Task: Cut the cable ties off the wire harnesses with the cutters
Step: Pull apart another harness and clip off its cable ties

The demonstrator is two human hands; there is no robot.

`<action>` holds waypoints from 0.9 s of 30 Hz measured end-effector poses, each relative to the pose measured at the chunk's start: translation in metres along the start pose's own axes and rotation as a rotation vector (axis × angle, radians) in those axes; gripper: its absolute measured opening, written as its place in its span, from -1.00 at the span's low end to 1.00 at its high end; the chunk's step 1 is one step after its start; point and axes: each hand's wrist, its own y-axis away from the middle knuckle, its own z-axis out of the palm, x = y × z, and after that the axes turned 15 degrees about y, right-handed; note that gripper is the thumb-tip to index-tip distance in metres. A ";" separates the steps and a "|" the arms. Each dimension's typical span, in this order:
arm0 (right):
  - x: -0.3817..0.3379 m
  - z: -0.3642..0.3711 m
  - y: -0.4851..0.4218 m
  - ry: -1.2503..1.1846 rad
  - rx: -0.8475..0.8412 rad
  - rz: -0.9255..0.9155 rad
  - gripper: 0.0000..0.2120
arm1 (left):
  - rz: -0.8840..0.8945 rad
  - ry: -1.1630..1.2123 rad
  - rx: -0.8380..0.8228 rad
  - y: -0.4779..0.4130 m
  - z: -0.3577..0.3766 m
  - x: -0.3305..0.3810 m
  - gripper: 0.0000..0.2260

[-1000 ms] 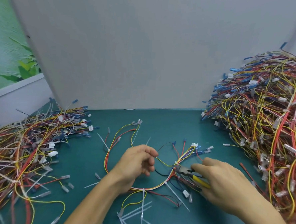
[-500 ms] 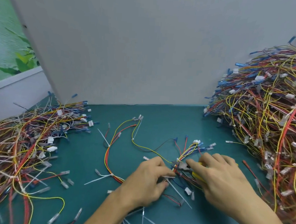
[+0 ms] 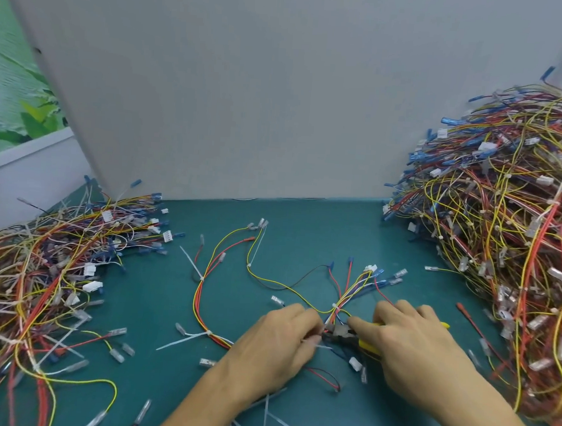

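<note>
- Right hand wrapped round yellow-handled metal cutters, nose pointing left into the wires.
- Left hand fingers curled, pinching red-yellow-blue wire harness right at the cutter nose.
- Harness sprawls mid teal mat; white plastic cable tie round it just above the cutters.
- Tall harness heap at right, flatter harness heap at left.
- Loose white tie strips near bottom edge.
</note>
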 end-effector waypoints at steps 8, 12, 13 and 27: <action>0.003 0.005 0.002 -0.031 -0.065 0.025 -0.51 | -0.363 0.346 0.094 -0.008 -0.006 -0.002 -0.85; 0.002 0.005 0.002 -0.056 -0.051 0.027 -0.52 | -0.391 0.304 0.109 -0.010 -0.005 -0.002 -0.90; 0.002 0.005 0.001 -0.049 -0.042 0.028 -0.52 | -0.388 0.281 0.112 -0.009 -0.005 -0.002 -0.90; 0.002 0.000 0.003 -0.095 0.049 -0.002 -0.62 | -0.390 0.410 0.038 -0.010 -0.012 -0.001 -0.87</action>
